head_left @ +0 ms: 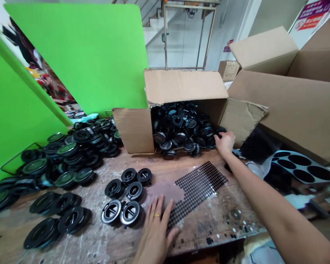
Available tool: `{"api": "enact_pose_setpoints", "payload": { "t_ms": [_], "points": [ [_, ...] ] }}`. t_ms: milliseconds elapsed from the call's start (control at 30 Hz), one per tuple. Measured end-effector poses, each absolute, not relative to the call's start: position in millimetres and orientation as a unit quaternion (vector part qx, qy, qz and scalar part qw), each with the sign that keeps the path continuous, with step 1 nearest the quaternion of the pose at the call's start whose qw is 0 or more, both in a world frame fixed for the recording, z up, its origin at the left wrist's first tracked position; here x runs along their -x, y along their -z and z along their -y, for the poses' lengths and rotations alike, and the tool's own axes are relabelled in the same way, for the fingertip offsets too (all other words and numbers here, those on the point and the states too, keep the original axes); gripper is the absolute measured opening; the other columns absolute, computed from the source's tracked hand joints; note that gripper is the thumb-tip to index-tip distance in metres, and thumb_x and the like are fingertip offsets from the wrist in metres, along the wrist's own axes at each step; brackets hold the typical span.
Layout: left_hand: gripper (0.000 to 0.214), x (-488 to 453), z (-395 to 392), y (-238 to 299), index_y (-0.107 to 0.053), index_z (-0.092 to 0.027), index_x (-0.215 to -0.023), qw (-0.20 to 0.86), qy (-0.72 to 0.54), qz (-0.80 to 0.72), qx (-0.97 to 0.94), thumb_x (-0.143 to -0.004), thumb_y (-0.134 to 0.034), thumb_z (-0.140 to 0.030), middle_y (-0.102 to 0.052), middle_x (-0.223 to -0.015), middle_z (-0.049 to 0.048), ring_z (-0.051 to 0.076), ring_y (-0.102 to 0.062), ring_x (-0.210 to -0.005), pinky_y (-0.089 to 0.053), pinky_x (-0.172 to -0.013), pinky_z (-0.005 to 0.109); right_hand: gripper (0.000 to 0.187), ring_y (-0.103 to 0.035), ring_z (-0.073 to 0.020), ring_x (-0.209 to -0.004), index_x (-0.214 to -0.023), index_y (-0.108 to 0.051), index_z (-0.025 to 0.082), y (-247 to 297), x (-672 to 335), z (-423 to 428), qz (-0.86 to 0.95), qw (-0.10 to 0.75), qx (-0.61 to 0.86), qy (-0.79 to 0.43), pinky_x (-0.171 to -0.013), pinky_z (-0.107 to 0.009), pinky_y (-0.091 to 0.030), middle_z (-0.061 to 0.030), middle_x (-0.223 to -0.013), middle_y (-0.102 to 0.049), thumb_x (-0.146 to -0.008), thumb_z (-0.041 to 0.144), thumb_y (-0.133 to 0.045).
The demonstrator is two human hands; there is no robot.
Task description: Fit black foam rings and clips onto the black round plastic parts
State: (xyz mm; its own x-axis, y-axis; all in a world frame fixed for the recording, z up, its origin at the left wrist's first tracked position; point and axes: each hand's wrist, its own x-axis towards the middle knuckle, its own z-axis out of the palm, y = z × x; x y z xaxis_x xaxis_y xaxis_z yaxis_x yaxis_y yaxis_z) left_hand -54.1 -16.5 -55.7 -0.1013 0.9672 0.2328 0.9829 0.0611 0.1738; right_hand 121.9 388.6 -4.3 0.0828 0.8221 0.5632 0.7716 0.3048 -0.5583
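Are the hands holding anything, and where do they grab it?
The left hand lies flat, holding nothing. The right hand reaches the black round parts at the box's mouth; a grip cannot be told.

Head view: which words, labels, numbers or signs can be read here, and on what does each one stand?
No text can be read.
Purple and orange sign on the wall, top right: lettering too blurred.
Small red sign on the far wall: too small.
Small carton in the background: faint print, unreadable.
Open carton of black round parts near the right hand: no print visible.
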Motion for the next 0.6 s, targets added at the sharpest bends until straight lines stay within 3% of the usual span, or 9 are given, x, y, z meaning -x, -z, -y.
{"api": "enact_pose_setpoints", "payload": {
  "t_ms": [133,300,467,600],
  "points": [
    [0.073,61,18,63,-0.03,-0.033,-0.146,0.044,0.097,0.707,0.699,-0.081,-0.065,-0.038,-0.029,-0.153,0.0122,0.035,-0.035,-0.136,-0.041,-0.103,0.055,0.019,-0.048,-0.0204,-0.074,-0.078,-0.068,0.016,-4,-127,-397,0.709,0.431,0.557,-0.038,-0.074,-0.035,-0.042,-0.0068,-0.081,-0.053,-0.076,0.032,-0.058],
    [0.075,72,19,54,-0.027,-0.036,-0.147,0.023,0.085,0.68,0.728,-0.081,-0.065,-0.033,-0.027,-0.154,0.0101,0.034,-0.034,-0.137,-0.041,-0.103,0.055,0.019,-0.049,-0.0193,-0.075,-0.083,-0.068,0.018,-23,-141,-386,0.726,0.456,0.515,-0.014,-0.071,-0.031,-0.041,-0.0062,-0.088,-0.054,-0.078,0.034,-0.058],
    [0.072,77,21,47,-0.031,-0.038,-0.145,-0.022,0.104,0.673,0.732,-0.081,-0.064,-0.025,-0.026,-0.155,0.0076,0.032,-0.031,-0.139,-0.038,-0.106,0.055,0.022,-0.049,-0.0179,-0.071,-0.082,-0.068,0.019,-38,-157,-351,0.705,0.526,0.476,0.012,-0.069,-0.03,-0.041,-0.0034,-0.078,-0.052,-0.08,0.038,-0.059],
    [0.063,74,24,36,-0.038,-0.036,-0.141,-0.091,0.137,0.677,0.718,-0.084,-0.061,-0.024,-0.027,-0.155,0.0069,0.03,-0.026,-0.141,-0.03,-0.111,0.055,0.029,-0.05,-0.0165,-0.063,-0.083,-0.07,0.016,-44,-162,-298,0.707,0.542,0.449,-0.063,-0.064,-0.031,-0.042,-0.0009,-0.068,-0.052,-0.079,0.044,-0.062]
  ]
}}
